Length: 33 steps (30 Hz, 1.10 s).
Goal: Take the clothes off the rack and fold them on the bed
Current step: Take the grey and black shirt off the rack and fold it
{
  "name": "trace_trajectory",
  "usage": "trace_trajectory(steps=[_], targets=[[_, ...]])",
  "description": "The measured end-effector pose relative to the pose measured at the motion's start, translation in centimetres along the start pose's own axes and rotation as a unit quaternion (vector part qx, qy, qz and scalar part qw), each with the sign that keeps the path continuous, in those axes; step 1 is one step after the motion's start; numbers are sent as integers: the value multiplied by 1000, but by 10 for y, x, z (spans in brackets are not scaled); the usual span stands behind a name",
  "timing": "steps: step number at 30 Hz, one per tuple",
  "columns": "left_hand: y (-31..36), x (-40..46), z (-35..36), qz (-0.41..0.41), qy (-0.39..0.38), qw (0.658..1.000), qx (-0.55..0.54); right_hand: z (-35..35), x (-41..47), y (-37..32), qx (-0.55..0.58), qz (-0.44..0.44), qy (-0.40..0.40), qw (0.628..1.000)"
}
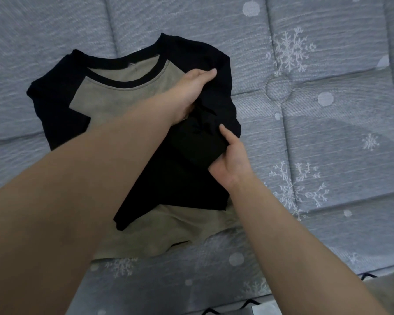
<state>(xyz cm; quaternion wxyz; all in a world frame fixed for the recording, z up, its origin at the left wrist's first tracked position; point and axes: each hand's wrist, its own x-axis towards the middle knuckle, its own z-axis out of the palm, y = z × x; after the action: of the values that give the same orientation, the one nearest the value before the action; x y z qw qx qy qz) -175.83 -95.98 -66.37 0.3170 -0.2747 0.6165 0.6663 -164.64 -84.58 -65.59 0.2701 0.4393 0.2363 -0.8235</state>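
Black-and-olive shirt [114, 103], grey snowflake-patterned mattress [328, 64]

From my feed I see two bare forearms with no sleeves reaching the wrists. My left hand [187, 94] and right hand [231, 159] wear no gloves, rings, watch or bands. The nails I can see are short and plain.
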Motion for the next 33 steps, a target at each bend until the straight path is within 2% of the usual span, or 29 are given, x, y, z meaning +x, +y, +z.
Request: trace_trajectory(steps=[1, 4, 7, 10, 13, 16, 18, 20, 22, 24, 28, 30, 31, 33], targets=[[-1, -5, -5, -1, 5, 1000, 9, 0, 0, -1, 6, -1, -2, 1000], [-9, -23, -29, -18, 10, 992, 124, 2, -1, -1, 33, -11, -25, 999], [-24, -47, -53, -23, -25, 985, 168, 7, 0, 0, 49, -16, -35, 998], [-35, -58, -65, 16, -47, 966, 253, 12, 4, -1, 49, -26, -29, 998], [-38, -62, -68, 69, -9, 957, 282, 16, 5, -1, 17, -26, -12, 999], [-40, -68, -70, 104, 21, 930, 351, 20, 3, 0, -51, -2, -1, 999], [-47, -74, -77, 83, 25, 934, 346, 20, 2, 2, -66, 2, 21, 998], [-57, -85, -87, 35, -7, 949, 312, 20, -1, 5, -70, -1, 45, 997], [-73, -93, -100, 25, -34, 942, 332, 21, -7, 11, -89, 6, 47, 995], [-89, -99, -108, 62, -4, 940, 334, 21, -15, 21, -119, 23, 38, 992], [-112, -120, -109, 182, 70, 956, 219, 20, -30, 55, -147, 8, 32, 989], [-123, -131, -114, 213, 112, 931, 276, 15, -32, 69, -155, -46, 57, 985], [-131, -136, -120, 218, 129, 909, 330, 14, -34, 77, -200, -77, 87, 973], [-145, -144, -132, 200, 146, 869, 429, 13, -38, 87, -358, -123, 146, 914]])
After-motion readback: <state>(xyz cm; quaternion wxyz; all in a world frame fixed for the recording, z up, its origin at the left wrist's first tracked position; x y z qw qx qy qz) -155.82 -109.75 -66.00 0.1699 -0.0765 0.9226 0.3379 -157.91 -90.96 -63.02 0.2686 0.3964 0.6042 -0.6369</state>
